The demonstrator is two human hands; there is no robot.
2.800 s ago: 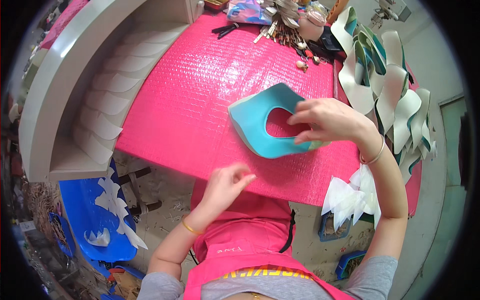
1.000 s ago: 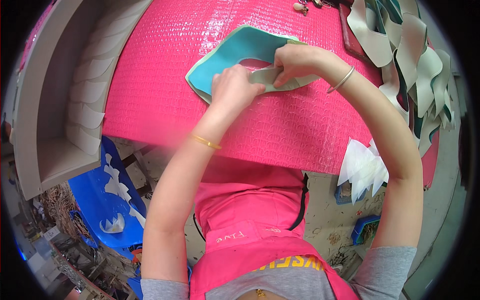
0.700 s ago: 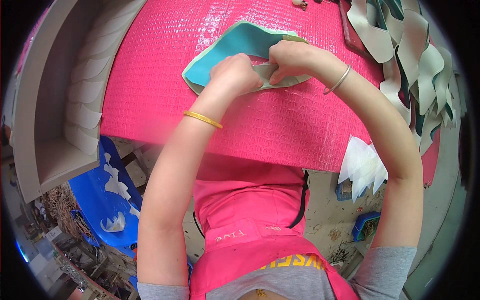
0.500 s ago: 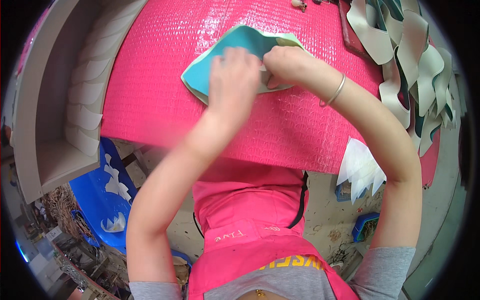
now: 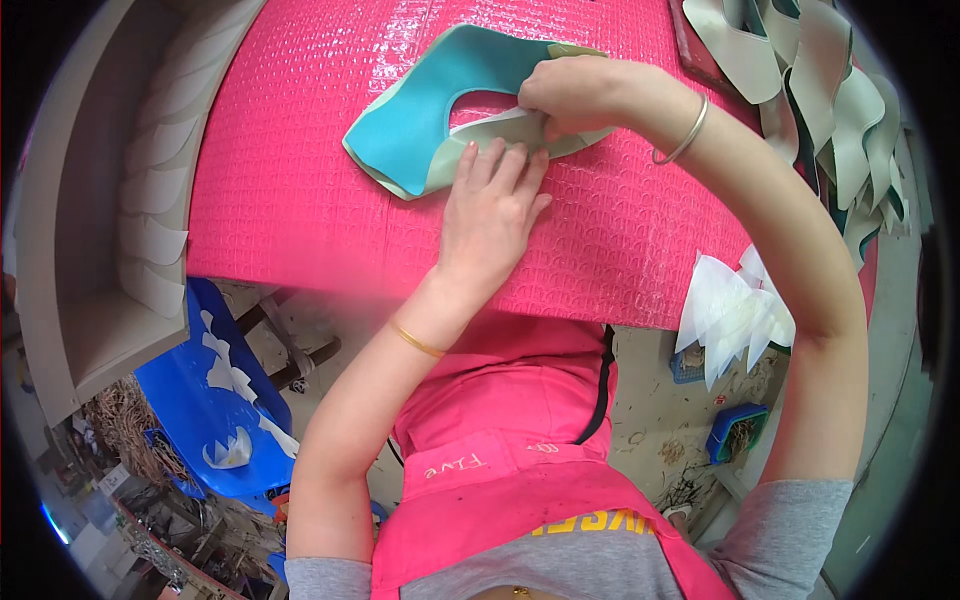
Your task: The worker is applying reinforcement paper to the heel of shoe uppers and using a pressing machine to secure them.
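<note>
A teal shoe-upper piece (image 5: pixel 425 110) with a pale grey-green lining lies flat on the pink textured table (image 5: pixel 300 170). My left hand (image 5: pixel 490 200) rests flat with its fingertips pressing the near edge of the piece, fingers spread. My right hand (image 5: pixel 575 95) is closed on the piece's right edge, pinching the lining by the cut-out. A thin bangle sits on each wrist.
A stack of grey-green cut uppers (image 5: pixel 830 90) lies at the table's right. White pointed pieces (image 5: pixel 735 310) hang off the near right edge. A grey shelf (image 5: pixel 110 220) with white pieces stands at left, a blue bin (image 5: pixel 215 400) below it.
My left hand came up from below the table edge onto the teal piece, and has now slid back to its near edge. My right hand stayed gripping the right side.
</note>
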